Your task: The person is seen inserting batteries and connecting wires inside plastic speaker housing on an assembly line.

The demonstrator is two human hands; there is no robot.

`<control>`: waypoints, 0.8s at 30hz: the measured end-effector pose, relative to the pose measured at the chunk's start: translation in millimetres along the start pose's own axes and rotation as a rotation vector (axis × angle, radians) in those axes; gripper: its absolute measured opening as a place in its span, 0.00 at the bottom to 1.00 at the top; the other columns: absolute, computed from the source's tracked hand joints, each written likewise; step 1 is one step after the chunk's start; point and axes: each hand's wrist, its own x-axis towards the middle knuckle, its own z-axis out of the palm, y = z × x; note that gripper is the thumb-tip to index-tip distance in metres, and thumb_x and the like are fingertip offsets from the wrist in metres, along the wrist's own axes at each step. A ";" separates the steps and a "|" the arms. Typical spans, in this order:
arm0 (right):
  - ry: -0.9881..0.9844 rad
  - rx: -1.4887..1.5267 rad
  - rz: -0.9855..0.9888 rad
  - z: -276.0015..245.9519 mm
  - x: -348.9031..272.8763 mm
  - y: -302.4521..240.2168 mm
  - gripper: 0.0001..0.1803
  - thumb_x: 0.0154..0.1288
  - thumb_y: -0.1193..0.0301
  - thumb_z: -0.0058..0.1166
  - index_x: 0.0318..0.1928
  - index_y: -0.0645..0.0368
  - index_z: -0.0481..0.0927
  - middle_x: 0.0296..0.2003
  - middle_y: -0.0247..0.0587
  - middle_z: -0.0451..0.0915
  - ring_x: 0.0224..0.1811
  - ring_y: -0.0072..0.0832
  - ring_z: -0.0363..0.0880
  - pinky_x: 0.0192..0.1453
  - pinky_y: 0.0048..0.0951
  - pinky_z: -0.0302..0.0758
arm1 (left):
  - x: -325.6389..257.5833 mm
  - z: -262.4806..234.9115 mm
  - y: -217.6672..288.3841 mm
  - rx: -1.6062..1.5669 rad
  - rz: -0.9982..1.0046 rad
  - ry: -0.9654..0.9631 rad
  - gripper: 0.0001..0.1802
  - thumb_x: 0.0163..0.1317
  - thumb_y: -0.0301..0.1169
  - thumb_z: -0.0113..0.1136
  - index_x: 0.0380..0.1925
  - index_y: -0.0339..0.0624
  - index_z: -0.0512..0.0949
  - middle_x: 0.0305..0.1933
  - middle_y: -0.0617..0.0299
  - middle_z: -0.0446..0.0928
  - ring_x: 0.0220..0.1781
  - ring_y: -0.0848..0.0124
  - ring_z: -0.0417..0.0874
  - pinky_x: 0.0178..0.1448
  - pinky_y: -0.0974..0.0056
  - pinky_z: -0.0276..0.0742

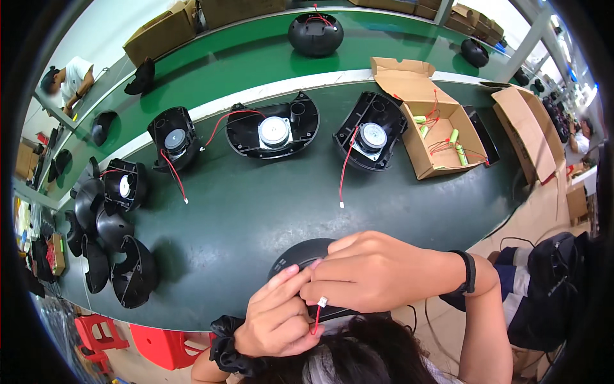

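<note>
Near the table's front edge, a rounded black plastic housing [297, 253] sits under both my hands. My left hand [275, 315] grips its near side, the index and middle fingers reaching over the top and the thumb below. My right hand [368, 272] is closed over the housing, fingers curled and pressed down; whatever lies under its fingertips is hidden. Between the hands a short red wire [316, 320] with a white connector [323, 301] sticks up, the connector against my right fingers. Hair covers part of the housing's near side.
Ahead stand open black shells with speakers [274, 132], [371, 139], [174, 139], red wires trailing. A cardboard box [441, 168] holds green battery cells [454, 136]. Several empty black shells [133, 272] crowd the left. Beyond runs a green conveyor [243, 45]. Red stools [157, 345] stand below.
</note>
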 end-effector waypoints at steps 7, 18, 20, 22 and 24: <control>-0.024 0.352 0.116 -8.3 -3.2 0.2 0.11 0.54 0.73 0.57 0.38 0.63 0.78 0.30 0.40 0.77 0.30 0.37 0.77 0.36 0.33 0.75 | -1.2 2.4 -2.1 -0.112 -0.001 0.032 0.14 0.44 0.25 0.69 0.14 0.41 0.69 0.21 0.61 0.73 0.35 0.60 0.82 0.51 0.54 0.77; 0.105 0.349 0.412 6.9 -36.3 24.9 0.27 0.51 0.76 0.65 0.55 0.63 0.76 0.52 0.45 0.79 0.55 0.42 0.76 0.59 0.38 0.73 | -8.0 6.4 2.4 -0.048 -0.077 0.042 0.18 0.46 0.26 0.68 0.15 0.51 0.64 0.20 0.75 0.75 0.31 0.69 0.76 0.50 0.57 0.69; 0.128 0.381 0.391 14.5 -35.4 27.9 0.26 0.50 0.76 0.64 0.54 0.63 0.77 0.52 0.46 0.79 0.56 0.42 0.76 0.59 0.38 0.73 | -12.4 4.1 3.8 -0.043 -0.095 0.054 0.18 0.46 0.26 0.67 0.15 0.51 0.64 0.20 0.75 0.75 0.32 0.69 0.76 0.51 0.56 0.68; 0.151 0.402 0.379 17.9 -33.0 28.4 0.25 0.51 0.77 0.64 0.53 0.63 0.77 0.52 0.46 0.79 0.55 0.42 0.77 0.58 0.38 0.74 | -16.3 2.9 3.8 -0.054 -0.106 0.071 0.17 0.47 0.26 0.65 0.15 0.51 0.64 0.20 0.76 0.75 0.32 0.69 0.75 0.52 0.56 0.67; 0.175 0.428 0.381 23.2 -28.6 28.3 0.25 0.51 0.78 0.64 0.53 0.62 0.78 0.51 0.46 0.80 0.54 0.43 0.78 0.58 0.37 0.74 | -19.4 -0.1 5.9 -0.048 -0.125 0.077 0.15 0.48 0.27 0.64 0.16 0.51 0.64 0.20 0.76 0.75 0.32 0.69 0.75 0.52 0.56 0.67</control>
